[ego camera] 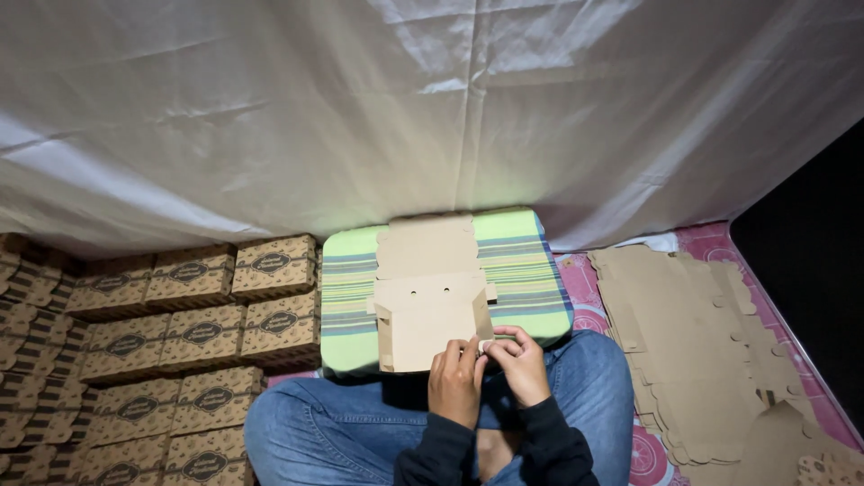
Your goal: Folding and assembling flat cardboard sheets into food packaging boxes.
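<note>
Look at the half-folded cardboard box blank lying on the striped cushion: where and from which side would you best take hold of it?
Probably by the near edge of the box blank, coming from the person's side. That edge overhangs the striped cushion towards the lap, where the left hand and right hand already pinch it. The side flaps stand up; the far flap lies flat.

Box blank (430, 301): matt brown cardboard, smooth, creased at folds. Cushion (526, 270): woven striped cloth, green, soft matt. Flat blanks stack (684, 333): same raw cardboard, dull. Folded boxes (189, 342): printed cardboard, matt. Backdrop sheet (360, 108): white cloth, wrinkled, slight sheen. Jeans (315, 427): blue denim, coarse. Sleeves (549, 441): dark knit fabric. Floor mat (720, 243): pink patterned, slightly glossy.
</note>
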